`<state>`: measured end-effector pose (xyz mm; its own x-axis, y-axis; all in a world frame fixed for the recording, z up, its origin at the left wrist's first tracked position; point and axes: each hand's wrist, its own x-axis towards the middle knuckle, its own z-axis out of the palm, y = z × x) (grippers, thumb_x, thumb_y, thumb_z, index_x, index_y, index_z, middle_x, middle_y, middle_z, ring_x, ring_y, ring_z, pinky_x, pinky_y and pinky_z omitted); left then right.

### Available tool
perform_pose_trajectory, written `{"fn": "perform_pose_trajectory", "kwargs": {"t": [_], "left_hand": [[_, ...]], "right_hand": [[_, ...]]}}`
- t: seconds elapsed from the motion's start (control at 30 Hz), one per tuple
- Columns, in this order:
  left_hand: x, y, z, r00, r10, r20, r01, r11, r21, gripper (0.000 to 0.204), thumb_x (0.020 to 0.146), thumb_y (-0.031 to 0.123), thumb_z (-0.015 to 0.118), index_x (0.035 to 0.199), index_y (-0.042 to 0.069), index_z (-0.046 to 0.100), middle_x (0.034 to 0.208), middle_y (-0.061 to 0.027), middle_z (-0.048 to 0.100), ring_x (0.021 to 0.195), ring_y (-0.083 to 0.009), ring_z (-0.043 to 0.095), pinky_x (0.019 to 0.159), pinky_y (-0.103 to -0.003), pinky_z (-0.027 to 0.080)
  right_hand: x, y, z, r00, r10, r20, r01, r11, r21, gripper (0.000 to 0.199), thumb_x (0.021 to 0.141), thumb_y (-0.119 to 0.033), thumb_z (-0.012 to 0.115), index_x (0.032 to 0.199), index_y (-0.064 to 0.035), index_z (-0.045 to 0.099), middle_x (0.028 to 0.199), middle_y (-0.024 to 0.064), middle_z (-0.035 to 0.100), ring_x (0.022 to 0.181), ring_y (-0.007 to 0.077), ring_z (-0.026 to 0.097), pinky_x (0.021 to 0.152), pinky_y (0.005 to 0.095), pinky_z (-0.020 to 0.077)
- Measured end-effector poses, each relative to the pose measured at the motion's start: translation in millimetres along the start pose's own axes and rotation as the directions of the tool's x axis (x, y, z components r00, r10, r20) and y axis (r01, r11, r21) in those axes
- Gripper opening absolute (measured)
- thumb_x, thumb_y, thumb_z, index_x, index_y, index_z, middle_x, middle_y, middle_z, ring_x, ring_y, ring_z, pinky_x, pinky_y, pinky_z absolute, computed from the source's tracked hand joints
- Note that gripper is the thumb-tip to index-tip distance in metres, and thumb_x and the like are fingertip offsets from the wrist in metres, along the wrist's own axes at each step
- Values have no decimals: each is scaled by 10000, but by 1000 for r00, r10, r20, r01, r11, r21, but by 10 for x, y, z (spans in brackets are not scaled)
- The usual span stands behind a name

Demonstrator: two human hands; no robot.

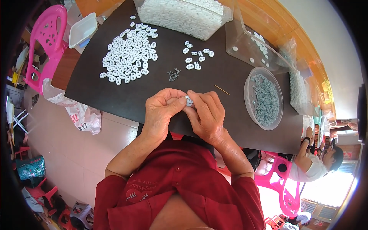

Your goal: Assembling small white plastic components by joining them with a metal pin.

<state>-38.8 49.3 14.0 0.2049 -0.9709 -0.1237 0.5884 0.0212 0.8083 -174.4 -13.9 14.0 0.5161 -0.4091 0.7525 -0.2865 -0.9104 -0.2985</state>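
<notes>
Between the fingertips of both hands, just past the table's near edge, is a small white plastic piece (188,100) with holes. My left hand (160,111) pinches it from the left with thumb and forefinger. On its other side, my right hand (209,115) grips it with closed fingers, which hide part of it. Beyond the hands lie a little heap of grey screws or pins (174,74) and a loose group of white plastic pieces (189,60). A large spread of white oval pieces (130,53), each with two holes, covers the table's left part.
At the right stands a round clear tub (247,97) of grey screws or pins. A thin wooden stick (221,89) lies left of it. Clear bins (184,17) of white pieces line the dark table's (126,96) far side. Another person (312,163) sits right, near pink chairs (274,172).
</notes>
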Motion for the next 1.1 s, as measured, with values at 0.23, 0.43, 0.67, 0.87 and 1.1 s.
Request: {"fn": "perform_pose_trajectory", "kwargs": {"t": [0.23,0.43,0.67,0.87,1.1], "left_hand": [[-16,-11,-21,1000,16,26,-16,1000,2,102,876,38,586,943,-38,589,859,-49,629,773,-80,569,748,-209,454],[-31,9,-3,998,64,29,-63,998,-14,117,876,41,590,963,-37,584,871,-53,631,783,-80,571,747,-212,458],[-76,16,76,981,187,-44,-178,971,157,186,875,16,589,1050,-39,562,891,-45,640,795,-54,563,734,-197,457],[-13,-61,-61,944,323,69,-321,845,428,187,877,16,568,1054,-44,575,836,-25,636,774,-45,557,729,-190,452],[-51,-15,20,975,223,15,-223,964,145,167,880,21,568,1027,-55,594,815,-15,634,727,-40,552,701,-181,450]], "right_hand": [[31,-11,34,995,-94,-23,92,994,-58,425,630,50,714,1037,36,591,832,113,601,665,240,548,564,323,456],[48,-25,36,995,-93,-33,91,994,-69,412,635,49,709,1031,39,597,833,112,600,669,243,548,569,324,460],[85,-53,-11,999,-43,-12,42,999,-20,430,636,51,700,1054,33,601,844,112,605,689,247,550,577,321,461],[84,-47,-48,1000,-4,4,4,1000,29,392,647,-18,740,1020,23,626,840,103,614,682,235,549,574,311,456],[108,-79,-95,993,111,33,-115,985,130,360,664,-80,761,991,8,639,826,93,615,683,206,552,565,295,454]]}}
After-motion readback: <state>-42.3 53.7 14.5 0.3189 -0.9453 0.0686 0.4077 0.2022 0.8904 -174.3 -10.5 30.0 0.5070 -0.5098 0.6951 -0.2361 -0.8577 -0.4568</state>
